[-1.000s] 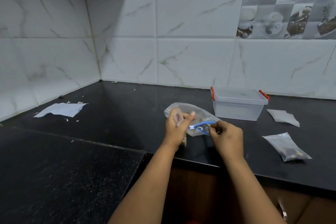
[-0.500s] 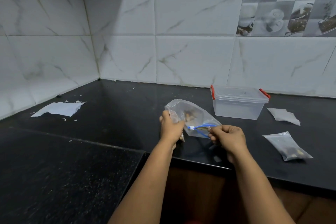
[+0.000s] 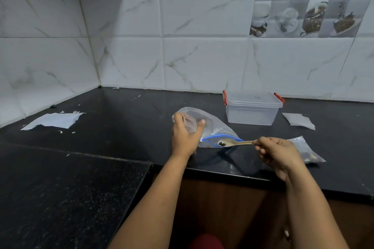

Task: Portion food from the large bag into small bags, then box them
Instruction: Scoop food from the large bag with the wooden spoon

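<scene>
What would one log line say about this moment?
left hand: holds small bag | right hand: holds spoon at big bag mouth, few dark bits in bowl | box: lid on

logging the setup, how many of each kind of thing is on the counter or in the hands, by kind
plastic bags: 3 (large zip bag, small bag in left hand, filled small bag)
lidded plastic box: 1
spoon: 1
paper pieces: 2 (left, right)
total: 7

You had dim, cool, soft light; the wall tiles (image 3: 202, 16) looked hazy, the dark table (image 3: 121, 119) showed faint sheen, and wide-angle bending curved lines near the edges.
</scene>
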